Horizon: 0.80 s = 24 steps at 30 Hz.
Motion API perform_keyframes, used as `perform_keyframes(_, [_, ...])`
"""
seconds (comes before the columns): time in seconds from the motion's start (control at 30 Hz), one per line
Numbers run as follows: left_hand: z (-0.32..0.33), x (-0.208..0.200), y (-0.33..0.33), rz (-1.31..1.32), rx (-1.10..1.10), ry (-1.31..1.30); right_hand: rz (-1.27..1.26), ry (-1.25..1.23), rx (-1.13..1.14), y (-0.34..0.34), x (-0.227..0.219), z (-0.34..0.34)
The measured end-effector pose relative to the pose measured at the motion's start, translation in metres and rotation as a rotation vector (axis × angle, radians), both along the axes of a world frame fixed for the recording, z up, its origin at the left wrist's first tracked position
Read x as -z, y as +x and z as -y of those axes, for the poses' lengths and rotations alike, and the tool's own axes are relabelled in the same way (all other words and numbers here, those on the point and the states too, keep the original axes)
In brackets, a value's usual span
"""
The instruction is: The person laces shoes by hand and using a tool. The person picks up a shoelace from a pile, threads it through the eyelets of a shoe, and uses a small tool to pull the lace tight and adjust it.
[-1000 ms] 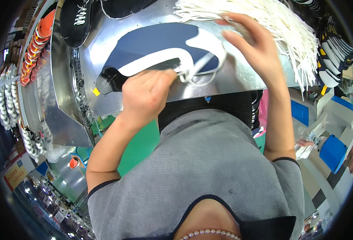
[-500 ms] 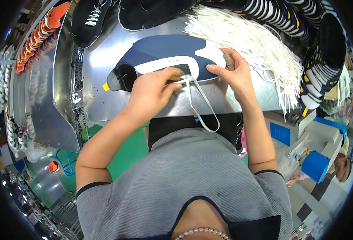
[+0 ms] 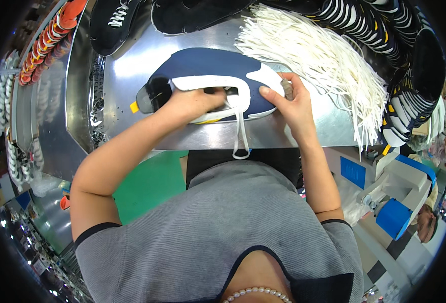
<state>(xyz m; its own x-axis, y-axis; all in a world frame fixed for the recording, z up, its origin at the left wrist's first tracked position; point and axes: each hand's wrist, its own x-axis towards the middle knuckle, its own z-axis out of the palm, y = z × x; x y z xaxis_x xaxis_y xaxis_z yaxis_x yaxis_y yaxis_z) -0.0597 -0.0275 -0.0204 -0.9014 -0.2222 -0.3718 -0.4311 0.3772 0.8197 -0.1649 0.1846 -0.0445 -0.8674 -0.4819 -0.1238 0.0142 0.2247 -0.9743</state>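
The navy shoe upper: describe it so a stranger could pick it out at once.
On the shiny metal table, look just left of the big heap of white laces. The navy shoe upper lies flat under the left hand and right hand. Unlike the black shoes behind it, it is dark blue with white panels.

The person wears a grey, finely ribbed short-sleeved top [image 3: 223, 227] with dark trim at the neckline and cuffs, and a pearl necklace [image 3: 255, 293]. Forearms and hands are bare.
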Motion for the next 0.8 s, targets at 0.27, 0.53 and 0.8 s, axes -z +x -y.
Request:
perform_keyframes(0.27, [-0.009, -0.027, 0.003, 0.031, -0.103, 0.297, 0.155, 0.031, -0.053, -0.009, -0.007, -0.004])
perform_keyframes(0.53, [0.030, -0.037, 0.038, -0.418, -0.133, -0.494, 0.261, -0.043, -0.040, -0.006, -0.008, -0.020])
perform_keyframes(0.8, [0.264, -0.038, 0.187, -0.404, -0.710, -0.838, 0.264, -0.115, -0.024, -0.018, 0.003, -0.045])
